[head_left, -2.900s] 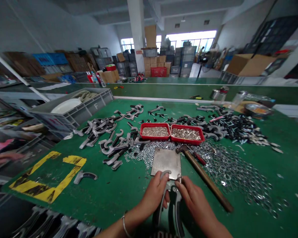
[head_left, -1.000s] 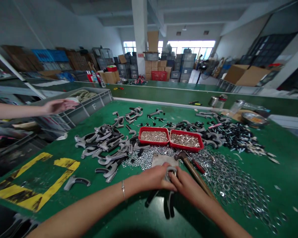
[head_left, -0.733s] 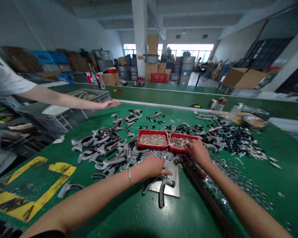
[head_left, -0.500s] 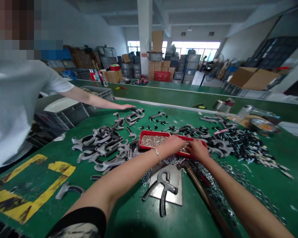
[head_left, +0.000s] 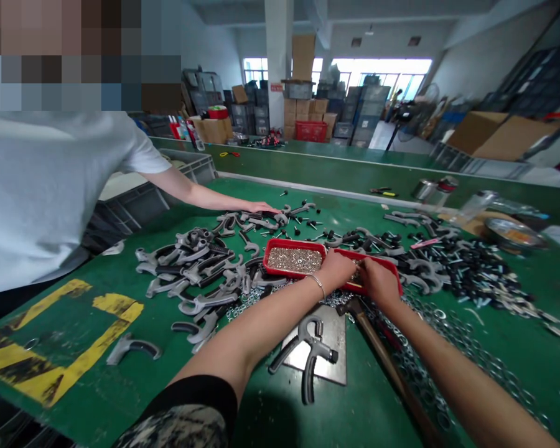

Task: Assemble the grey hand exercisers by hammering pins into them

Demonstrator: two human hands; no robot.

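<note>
while the left hand [head_left: 340, 270] and right hand [head_left: 379, 281] bunch over the right red tray [head_left: 394, 270], what they pinch is unclear. the two-handled tool [head_left: 314, 347] lies on the metal plate [head_left: 338, 326], long axis running near to far, handle ends nearest.

Directly below our left grip [head_left: 338, 269] and right grip [head_left: 379, 283], the red tray [head_left: 392, 267] stops us. Nearer us, bare counter [head_left: 364, 386] between the metal plate [head_left: 337, 326] and hammer [head_left: 389, 361] gives passage; further left, heaped gray handles [head_left: 200, 264] block us.
</note>
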